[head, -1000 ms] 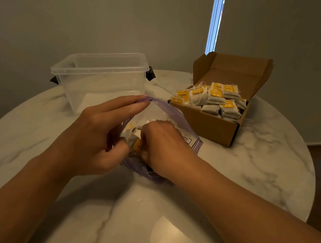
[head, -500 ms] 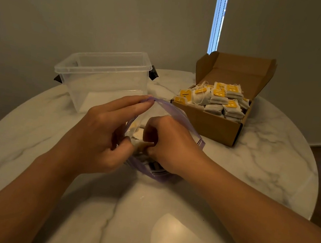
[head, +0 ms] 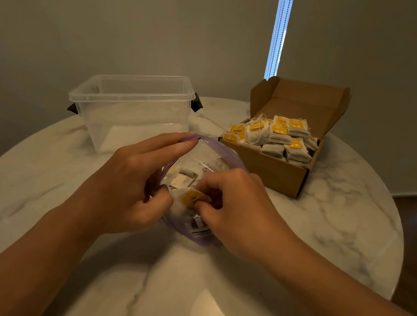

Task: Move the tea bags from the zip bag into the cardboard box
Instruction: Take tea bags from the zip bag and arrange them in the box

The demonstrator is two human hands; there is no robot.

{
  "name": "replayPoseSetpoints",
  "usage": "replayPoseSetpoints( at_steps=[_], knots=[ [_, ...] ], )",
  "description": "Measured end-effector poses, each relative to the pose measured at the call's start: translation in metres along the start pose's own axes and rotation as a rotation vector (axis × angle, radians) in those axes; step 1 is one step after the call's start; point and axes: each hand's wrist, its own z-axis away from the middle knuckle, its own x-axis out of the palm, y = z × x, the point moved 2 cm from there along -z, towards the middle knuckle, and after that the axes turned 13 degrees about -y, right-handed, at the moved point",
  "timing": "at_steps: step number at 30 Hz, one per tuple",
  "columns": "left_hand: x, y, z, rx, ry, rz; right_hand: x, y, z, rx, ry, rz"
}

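**Single head-worn camera, wide-angle, aimed forward and down.**
We're looking from the person's own eye line, forearms [head: 28, 253] running in from the bottom corners to the left hand [head: 128, 186] and right hand [head: 237, 210] close at centre; the round surface [head: 324, 241] fills the lower frame, bowed by the lens, with the wall [head: 113, 24] across the top.

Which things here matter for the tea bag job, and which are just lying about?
Part of the job: zip bag, held open by the left hand; tea bag, pinched by the right hand; cardboard box.
Lying about: clear plastic tub.
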Motion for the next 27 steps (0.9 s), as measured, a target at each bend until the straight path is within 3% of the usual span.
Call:
replayPoseSetpoints(
  at_steps=[9, 13, 19, 27],
  knots=[
    [0.001, -0.004, 0.0, 0.0, 0.007, 0.02, -0.076, 0.011, 0.037, -0.052, 0.043, -0.449],
    [0.001, -0.004, 0.0, -0.006, 0.013, 0.035, -0.11, 0.029, 0.021, -0.051, 0.184, -0.596],
    [0.002, -0.005, 0.001, -0.025, 0.017, 0.053, -0.147, 0.068, -0.029, 0.133, 0.281, -0.475],
    [0.003, -0.006, 0.0, -0.02, 0.033, 0.054, -0.155, 0.083, -0.066, 0.301, 0.132, -0.106]
  ],
)
